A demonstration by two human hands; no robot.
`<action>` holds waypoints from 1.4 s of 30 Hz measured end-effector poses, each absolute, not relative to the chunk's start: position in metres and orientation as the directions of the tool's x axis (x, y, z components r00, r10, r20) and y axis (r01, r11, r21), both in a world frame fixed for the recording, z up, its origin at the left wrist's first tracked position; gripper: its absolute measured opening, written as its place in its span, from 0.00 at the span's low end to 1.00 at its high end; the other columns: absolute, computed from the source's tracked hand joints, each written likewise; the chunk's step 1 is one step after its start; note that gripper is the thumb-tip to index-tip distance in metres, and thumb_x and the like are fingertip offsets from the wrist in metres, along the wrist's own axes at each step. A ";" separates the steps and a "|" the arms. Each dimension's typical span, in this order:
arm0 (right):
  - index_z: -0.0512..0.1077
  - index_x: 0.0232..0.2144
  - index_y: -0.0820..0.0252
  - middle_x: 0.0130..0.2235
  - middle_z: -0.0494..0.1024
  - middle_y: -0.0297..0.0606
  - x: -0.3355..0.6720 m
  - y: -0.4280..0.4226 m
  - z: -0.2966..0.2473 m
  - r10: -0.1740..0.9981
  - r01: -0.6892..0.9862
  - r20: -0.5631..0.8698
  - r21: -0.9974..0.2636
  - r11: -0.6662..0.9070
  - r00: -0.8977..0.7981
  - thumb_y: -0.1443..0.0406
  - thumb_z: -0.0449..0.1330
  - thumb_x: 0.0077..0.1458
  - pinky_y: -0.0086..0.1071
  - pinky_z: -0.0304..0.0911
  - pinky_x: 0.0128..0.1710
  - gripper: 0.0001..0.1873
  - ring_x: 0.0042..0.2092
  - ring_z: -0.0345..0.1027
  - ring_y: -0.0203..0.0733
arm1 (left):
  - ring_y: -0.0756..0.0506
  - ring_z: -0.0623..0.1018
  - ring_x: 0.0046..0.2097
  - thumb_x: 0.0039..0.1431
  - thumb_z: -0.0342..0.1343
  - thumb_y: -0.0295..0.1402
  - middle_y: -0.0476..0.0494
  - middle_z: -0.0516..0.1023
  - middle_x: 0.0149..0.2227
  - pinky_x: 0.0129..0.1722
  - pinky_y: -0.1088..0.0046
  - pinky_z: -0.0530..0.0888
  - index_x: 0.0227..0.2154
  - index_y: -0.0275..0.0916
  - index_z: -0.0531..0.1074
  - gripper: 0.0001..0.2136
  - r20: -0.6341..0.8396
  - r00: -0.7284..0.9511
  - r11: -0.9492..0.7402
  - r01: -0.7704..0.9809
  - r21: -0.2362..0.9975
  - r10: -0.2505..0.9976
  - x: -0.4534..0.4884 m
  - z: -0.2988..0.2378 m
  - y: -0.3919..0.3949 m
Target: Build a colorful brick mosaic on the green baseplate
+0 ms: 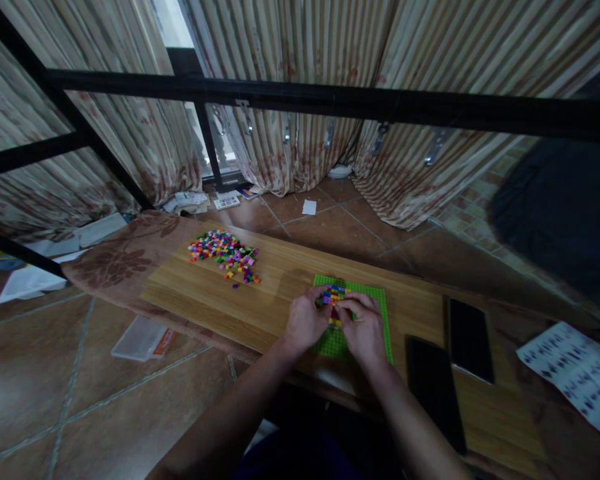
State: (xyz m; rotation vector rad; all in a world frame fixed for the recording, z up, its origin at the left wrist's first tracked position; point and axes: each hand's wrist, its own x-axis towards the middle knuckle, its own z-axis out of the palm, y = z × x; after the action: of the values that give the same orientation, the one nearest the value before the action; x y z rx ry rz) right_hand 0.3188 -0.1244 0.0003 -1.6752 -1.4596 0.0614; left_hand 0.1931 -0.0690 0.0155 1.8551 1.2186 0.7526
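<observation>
On the wooden board lies a green studded baseplate [387, 327], bearing a small patch of multicoloured toy bricks [336, 291] in rows of blue, red, green, orange and yellow. My left hand [306, 319] is curled against the left side of these bricks, its fingertips partly hidden. From the right, my right hand [364, 325] reaches over the plate, thumb and forefinger pinched at a small orange brick [334, 303] on the patch. Whether that brick is pressed onto the others or held just above them, I cannot tell. Both wrists rest near the plate's front edge.
A heap of loose bricks [225, 250] is spread on the wooden board [275, 267] to the left. Two dark phones [470, 340] lie at right, near a printed sheet [575, 373]. A black metal bar [300, 93] crosses ahead. A clear plastic box [137, 339] sits on the floor.
</observation>
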 end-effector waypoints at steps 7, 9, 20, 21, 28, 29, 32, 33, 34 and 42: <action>0.78 0.36 0.56 0.40 0.77 0.40 0.326 -0.140 -0.001 0.770 0.610 0.422 -0.791 0.054 0.478 0.59 0.57 0.56 0.40 0.65 0.45 0.11 0.43 0.69 0.44 | 0.46 0.78 0.46 0.58 0.52 0.28 0.42 0.77 0.49 0.47 0.69 0.75 0.52 0.40 0.69 0.18 0.055 0.333 -0.200 0.422 0.884 0.941 0.183 0.011 -0.075; 0.77 0.35 0.57 0.39 0.78 0.41 0.329 -0.148 -0.002 0.748 0.558 0.379 -0.830 0.014 0.545 0.58 0.56 0.57 0.39 0.66 0.42 0.13 0.42 0.70 0.44 | 0.46 0.78 0.44 0.60 0.51 0.30 0.40 0.77 0.47 0.47 0.68 0.75 0.51 0.38 0.69 0.16 0.024 0.294 -0.147 0.402 0.904 0.956 0.183 0.008 -0.072; 0.77 0.39 0.60 0.41 0.78 0.44 0.329 -0.148 -0.015 0.757 0.445 0.226 -0.891 -0.094 0.613 0.54 0.56 0.56 0.41 0.65 0.45 0.18 0.42 0.72 0.46 | 0.43 0.77 0.47 0.54 0.58 0.33 0.38 0.78 0.45 0.49 0.65 0.74 0.51 0.34 0.69 0.21 -0.064 0.284 -0.070 0.436 0.897 0.957 0.207 0.004 -0.063; 0.77 0.39 0.59 0.41 0.79 0.44 0.329 -0.147 -0.016 0.759 0.445 0.230 -0.891 -0.088 0.609 0.54 0.56 0.56 0.41 0.65 0.45 0.18 0.42 0.72 0.45 | 0.44 0.78 0.46 0.54 0.58 0.32 0.39 0.79 0.44 0.48 0.66 0.74 0.51 0.34 0.69 0.21 -0.082 0.285 -0.047 0.418 0.907 0.955 0.207 0.004 -0.063; 0.77 0.38 0.60 0.40 0.79 0.44 0.325 -0.150 -0.023 0.769 0.430 0.212 -0.899 -0.089 0.603 0.55 0.56 0.56 0.41 0.65 0.45 0.17 0.41 0.72 0.45 | 0.46 0.79 0.41 0.52 0.59 0.30 0.40 0.80 0.42 0.44 0.69 0.75 0.49 0.34 0.70 0.20 -0.155 0.244 0.067 0.334 0.940 0.957 0.213 -0.004 -0.059; 0.77 0.38 0.60 0.40 0.79 0.44 0.324 -0.150 -0.024 0.769 0.420 0.200 -0.902 -0.096 0.607 0.55 0.56 0.56 0.41 0.65 0.45 0.17 0.41 0.72 0.45 | 0.46 0.79 0.41 0.52 0.59 0.29 0.40 0.80 0.42 0.44 0.69 0.75 0.49 0.34 0.70 0.20 -0.161 0.243 0.077 0.321 0.944 0.957 0.213 -0.005 -0.059; 0.77 0.39 0.60 0.41 0.79 0.44 0.323 -0.152 -0.025 0.765 0.411 0.190 -0.905 -0.106 0.615 0.54 0.56 0.55 0.41 0.65 0.45 0.18 0.42 0.72 0.46 | 0.46 0.79 0.42 0.51 0.59 0.28 0.40 0.79 0.43 0.44 0.69 0.75 0.48 0.34 0.70 0.19 -0.163 0.223 0.092 0.298 0.950 0.961 0.214 -0.006 -0.060; 0.77 0.39 0.60 0.41 0.79 0.44 0.323 -0.152 -0.025 0.762 0.409 0.191 -0.906 -0.105 0.619 0.54 0.56 0.55 0.41 0.65 0.45 0.18 0.42 0.72 0.46 | 0.46 0.79 0.42 0.51 0.59 0.28 0.40 0.79 0.43 0.44 0.69 0.75 0.48 0.34 0.70 0.19 -0.161 0.220 0.093 0.291 0.952 0.962 0.214 -0.006 -0.061; 0.77 0.40 0.60 0.41 0.79 0.45 0.323 -0.152 -0.024 0.759 0.405 0.192 -0.909 -0.102 0.622 0.54 0.56 0.55 0.41 0.65 0.45 0.19 0.42 0.72 0.46 | 0.46 0.79 0.42 0.52 0.59 0.29 0.40 0.79 0.43 0.44 0.69 0.75 0.48 0.34 0.70 0.19 -0.159 0.226 0.093 0.278 0.956 0.961 0.214 -0.006 -0.062; 0.77 0.41 0.60 0.42 0.79 0.46 0.322 -0.166 -0.008 0.724 0.376 0.155 -0.914 -0.154 0.672 0.53 0.57 0.55 0.40 0.66 0.44 0.20 0.43 0.73 0.48 | 0.46 0.79 0.42 0.57 0.57 0.39 0.38 0.77 0.47 0.42 0.70 0.76 0.51 0.36 0.68 0.20 -0.111 0.236 0.074 0.159 0.984 0.965 0.179 -0.010 -0.069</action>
State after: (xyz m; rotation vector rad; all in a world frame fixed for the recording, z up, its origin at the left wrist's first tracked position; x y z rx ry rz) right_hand 0.3220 -0.1656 -0.0077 -1.7676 -0.8831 0.3872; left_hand 0.1789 -0.0690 -0.0103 1.3528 1.1723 0.8837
